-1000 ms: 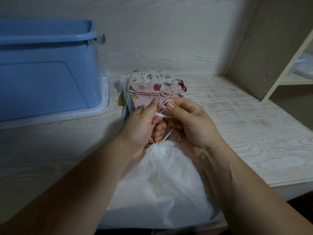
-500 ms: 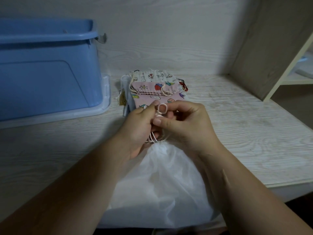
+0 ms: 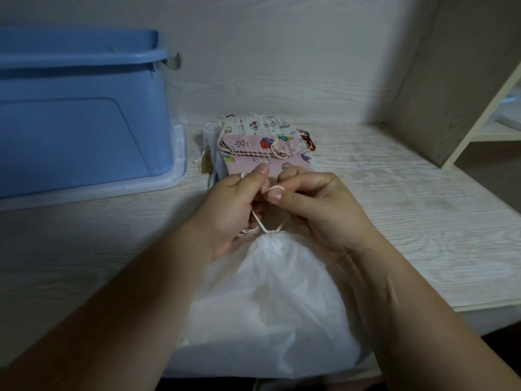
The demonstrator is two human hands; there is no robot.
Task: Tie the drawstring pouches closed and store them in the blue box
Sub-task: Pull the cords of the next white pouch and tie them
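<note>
I see the white pouch (image 3: 267, 300) lying at the near edge of the bench (image 3: 417, 227), between my two forearms. Its neck is gathered tight and points away from me, and its lower part reaches past the bench's front edge toward me. From that neck the white drawstring (image 3: 260, 224) rises in thin strands that cross just above the gathers and run up into both hands.

My left hand (image 3: 234, 204) pinches a strand between thumb and forefinger, with the other fingers curled beneath. My right hand (image 3: 318, 210) is likewise closed on the cord, thumb and forefinger nipping a small loop of it. The two hands sit close together, fingertips almost meeting above the pouch's neck.

Just beyond the hands lies a stack of printed pouches (image 3: 262, 145). A pink one with cartoon prints is on top, a cream one shows behind it, and their drawstrings lie loose across the fabric. I cannot tell how many are in the stack.

To the left stands the blue box (image 3: 79, 114), resting on a clear plastic lid (image 3: 180, 165) and well apart from the white pouch. A pale wooden shelf unit (image 3: 451, 88) closes off the bench on the right.
</note>
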